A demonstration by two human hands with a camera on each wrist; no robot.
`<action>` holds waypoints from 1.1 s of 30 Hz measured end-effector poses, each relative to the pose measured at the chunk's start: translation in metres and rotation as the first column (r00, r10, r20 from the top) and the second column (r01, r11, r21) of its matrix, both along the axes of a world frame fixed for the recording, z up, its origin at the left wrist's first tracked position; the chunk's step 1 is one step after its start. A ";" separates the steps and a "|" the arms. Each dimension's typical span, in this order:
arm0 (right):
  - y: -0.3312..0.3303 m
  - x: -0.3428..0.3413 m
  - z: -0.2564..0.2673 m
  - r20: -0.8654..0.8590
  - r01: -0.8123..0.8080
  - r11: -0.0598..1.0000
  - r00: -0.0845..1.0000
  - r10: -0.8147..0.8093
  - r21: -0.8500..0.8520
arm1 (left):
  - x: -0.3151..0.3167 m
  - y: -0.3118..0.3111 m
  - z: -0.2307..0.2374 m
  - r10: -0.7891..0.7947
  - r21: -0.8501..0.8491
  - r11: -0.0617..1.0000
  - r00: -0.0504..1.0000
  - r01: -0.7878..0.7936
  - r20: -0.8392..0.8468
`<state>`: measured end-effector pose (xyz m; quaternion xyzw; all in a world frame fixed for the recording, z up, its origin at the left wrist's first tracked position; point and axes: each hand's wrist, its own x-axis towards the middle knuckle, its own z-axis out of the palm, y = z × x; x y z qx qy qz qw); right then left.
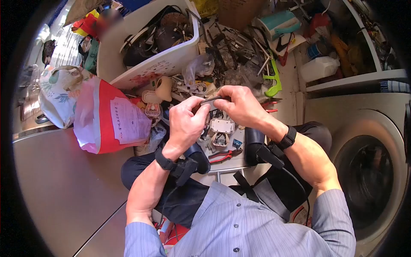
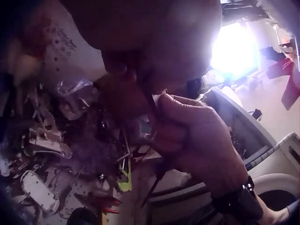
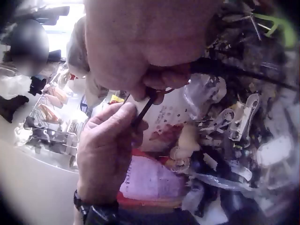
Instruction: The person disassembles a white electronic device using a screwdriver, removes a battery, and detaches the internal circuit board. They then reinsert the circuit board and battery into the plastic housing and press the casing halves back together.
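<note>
Both hands meet above the cluttered low work surface. My left hand [image 1: 185,122] pinches one end of a thin dark strip [image 1: 211,99] between thumb and fingers. My right hand [image 1: 245,107] pinches the other end, so the strip spans the short gap. In the right wrist view the strip [image 3: 146,110] looks black, narrow and straight. A long dark thin shaft [image 3: 253,78] also juts from the right hand's grip, its handle covered by the palm. Below the hands lie an opened white plastic casing [image 1: 222,126] and red-and-black pliers [image 1: 225,156].
A large white bin [image 1: 150,66] full of dark parts stands at the back left, with a red-and-white bag [image 1: 113,118] before it. Metal and plastic scraps [image 1: 231,55] pile up behind the hands, beside a bright green piece [image 1: 272,81]. A washing machine [image 1: 368,162] stands at right.
</note>
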<state>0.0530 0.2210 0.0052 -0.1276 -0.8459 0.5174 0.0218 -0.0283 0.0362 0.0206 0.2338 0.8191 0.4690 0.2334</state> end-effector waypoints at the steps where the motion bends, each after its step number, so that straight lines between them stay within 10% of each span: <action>1: -0.003 0.003 -0.003 0.006 0.001 1.000 1.000 -0.001 -0.010 | 0.004 -0.001 -0.002 -0.001 -0.010 1.000 1.000 0.001 0.006; 5: -0.009 0.006 -0.018 0.026 0.012 0.999 1.000 -0.013 0.035 | 0.003 -0.006 -0.019 0.032 0.007 0.999 0.999 -0.032 0.040; 7: -0.007 0.012 -0.024 0.111 -0.084 0.995 0.991 0.079 0.045 | -0.003 -0.019 -0.047 -0.081 0.137 0.991 0.856 0.012 0.510; 11: -0.010 0.030 -0.042 0.171 -0.252 0.891 0.965 0.200 0.379 | 0.010 -0.031 -0.120 -0.025 0.085 0.994 0.589 -0.075 0.808; 19: 0.010 0.036 -0.005 0.121 -0.217 0.898 0.975 0.185 0.381 | 0.005 -0.011 -0.256 0.287 -0.141 0.928 0.421 -0.344 0.861; 27: 0.039 0.061 -0.003 0.052 -0.160 0.908 0.987 0.152 0.387 | -0.053 0.019 -0.317 0.338 -0.204 0.927 0.463 -0.316 0.820; 33: 0.045 0.066 -0.002 0.106 -0.196 0.914 0.980 0.169 0.354 | -0.051 0.016 -0.323 0.368 -0.311 0.920 0.801 -0.239 0.473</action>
